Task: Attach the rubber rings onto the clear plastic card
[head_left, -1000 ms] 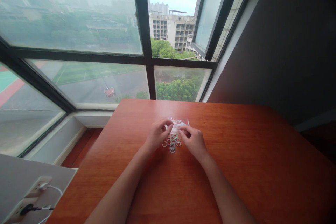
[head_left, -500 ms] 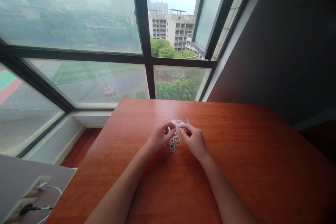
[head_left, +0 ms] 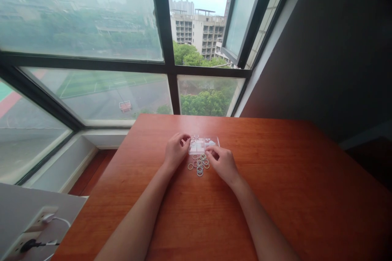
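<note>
A small clear plastic box [head_left: 196, 147] lies on the table with its clear lid [head_left: 212, 142] spread to the right; some rings seem to lie in its far left part. My left hand [head_left: 177, 149] is at the box's left edge, thumb and fingertips drawn together; whether they grip the box or a ring is too small to tell. Near the box's front right corner, my right hand [head_left: 223, 162] has thumb and forefinger pinched, and what is between them does not show. Several pale rings [head_left: 200, 163] lie loosely piled in front of the box, between my hands.
The reddish-brown wooden table [head_left: 190, 220] reaches to the window frame [head_left: 174, 89]. One window pane [head_left: 240, 28] stands open at the right. A dark wall rises on the right. Plugs and cords [head_left: 30, 244] sit in wall sockets at lower left.
My hands, close together above the rings before, have parted. The left went left and a little away to the box's side; the right moved slightly nearer. More of the box and rings shows.
</note>
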### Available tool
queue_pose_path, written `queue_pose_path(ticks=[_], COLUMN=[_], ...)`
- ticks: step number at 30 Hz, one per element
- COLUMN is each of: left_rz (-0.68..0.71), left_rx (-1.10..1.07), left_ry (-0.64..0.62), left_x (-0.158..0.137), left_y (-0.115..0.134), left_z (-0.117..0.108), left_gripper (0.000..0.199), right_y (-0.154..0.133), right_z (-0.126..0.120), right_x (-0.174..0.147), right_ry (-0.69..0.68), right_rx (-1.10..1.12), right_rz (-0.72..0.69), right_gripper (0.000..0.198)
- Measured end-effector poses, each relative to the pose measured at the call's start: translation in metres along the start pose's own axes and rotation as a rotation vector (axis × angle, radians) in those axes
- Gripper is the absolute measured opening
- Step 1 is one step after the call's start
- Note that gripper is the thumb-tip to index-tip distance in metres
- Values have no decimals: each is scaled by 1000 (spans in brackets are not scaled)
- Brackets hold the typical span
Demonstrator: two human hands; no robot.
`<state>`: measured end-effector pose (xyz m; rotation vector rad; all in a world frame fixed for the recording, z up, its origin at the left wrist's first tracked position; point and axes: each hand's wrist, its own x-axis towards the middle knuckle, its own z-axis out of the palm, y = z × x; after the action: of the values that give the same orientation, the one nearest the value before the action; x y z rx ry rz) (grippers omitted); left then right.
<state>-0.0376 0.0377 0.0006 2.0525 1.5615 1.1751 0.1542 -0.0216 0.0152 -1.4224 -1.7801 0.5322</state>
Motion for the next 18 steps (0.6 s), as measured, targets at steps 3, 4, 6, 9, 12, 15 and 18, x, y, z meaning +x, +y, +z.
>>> queue_pose_path(ticks=[3, 4, 6, 9, 12, 15, 18], left_rz=[-9, -11, -10, -11, -9, -4, 7], left_rx=[9, 13, 18, 15, 7, 3, 2], left_ry=[-6, -4, 2, 6, 6, 6, 0], left_x=[0, 0, 0, 0, -1, -1, -1], left_y=[-1, -1, -2, -2, -2, -2, -1], left_z=[1, 1, 2, 2, 2, 2, 1], left_gripper=[10, 9, 9, 9, 9, 9, 9], right_y=[1, 1, 1, 1, -1, -4, -7], right_z=[0, 0, 1, 4, 10, 14, 15], right_x=[-1, -1, -2, -4, -5, -4, -3], right_ry=[-28, -42, -78, -135, -173, -214, -264], right_rx=[-35, -55, -112, -198, -269, -354, -411], right_rz=[7, 8, -1, -42, -64, -51, -28], right_gripper=[16, 16, 15, 16, 19, 20, 19])
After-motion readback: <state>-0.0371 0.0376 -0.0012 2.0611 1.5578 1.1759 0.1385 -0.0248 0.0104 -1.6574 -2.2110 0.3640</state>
